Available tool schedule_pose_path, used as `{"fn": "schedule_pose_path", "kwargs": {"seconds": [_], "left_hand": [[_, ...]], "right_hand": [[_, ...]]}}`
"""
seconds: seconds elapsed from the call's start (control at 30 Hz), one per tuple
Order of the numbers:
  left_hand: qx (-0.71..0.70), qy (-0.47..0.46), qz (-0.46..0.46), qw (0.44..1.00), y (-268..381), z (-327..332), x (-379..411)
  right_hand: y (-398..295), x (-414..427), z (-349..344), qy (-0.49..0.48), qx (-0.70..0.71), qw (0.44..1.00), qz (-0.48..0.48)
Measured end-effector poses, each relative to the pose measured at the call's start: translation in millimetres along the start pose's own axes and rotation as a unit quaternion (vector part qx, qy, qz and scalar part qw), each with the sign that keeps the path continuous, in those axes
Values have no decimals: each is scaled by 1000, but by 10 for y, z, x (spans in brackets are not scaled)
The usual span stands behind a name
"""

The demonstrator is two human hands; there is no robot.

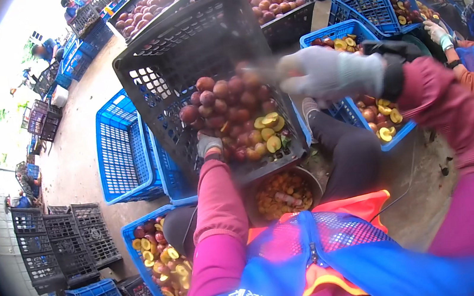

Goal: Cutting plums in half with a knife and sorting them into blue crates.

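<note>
In front of me a black plastic crate (186,38) leans tilted, holding whole red plums (222,100) and several yellow-fleshed plum halves (271,132). My left hand (208,144), in a grey-white glove, reaches into the crate's near left part and touches the plums; its fingertips are partly hidden, so a grip is unclear. Over the crate's right side is my gloved right hand (321,69), blurred by motion. It is closed around a blurred, knife-like tool (258,71). Between my knees, below the crate, a round container (316,184) holds plum pieces.
Blue crates with cut plums stand at my left (130,238) and right (405,132). Blue crates (122,149) adjoin the black crate's left side. Full plum crates (288,22) stand beyond. A co-worker's gloved hand (437,34) is at right. Stacked black crates (58,243) line the left.
</note>
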State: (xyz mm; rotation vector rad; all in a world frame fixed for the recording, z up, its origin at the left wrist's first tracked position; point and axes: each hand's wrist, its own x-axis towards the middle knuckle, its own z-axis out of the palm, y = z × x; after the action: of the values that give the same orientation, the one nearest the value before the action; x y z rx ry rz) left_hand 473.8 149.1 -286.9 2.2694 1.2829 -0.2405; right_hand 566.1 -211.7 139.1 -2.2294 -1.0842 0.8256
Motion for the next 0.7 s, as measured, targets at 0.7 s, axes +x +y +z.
{"fn": "schedule_pose_path", "kwargs": {"seconds": [0.7], "left_hand": [[-783,-462,54,413,-521,-1877,-3855]], "right_hand": [[-614,-583,2650,137,477,865,-73]]}}
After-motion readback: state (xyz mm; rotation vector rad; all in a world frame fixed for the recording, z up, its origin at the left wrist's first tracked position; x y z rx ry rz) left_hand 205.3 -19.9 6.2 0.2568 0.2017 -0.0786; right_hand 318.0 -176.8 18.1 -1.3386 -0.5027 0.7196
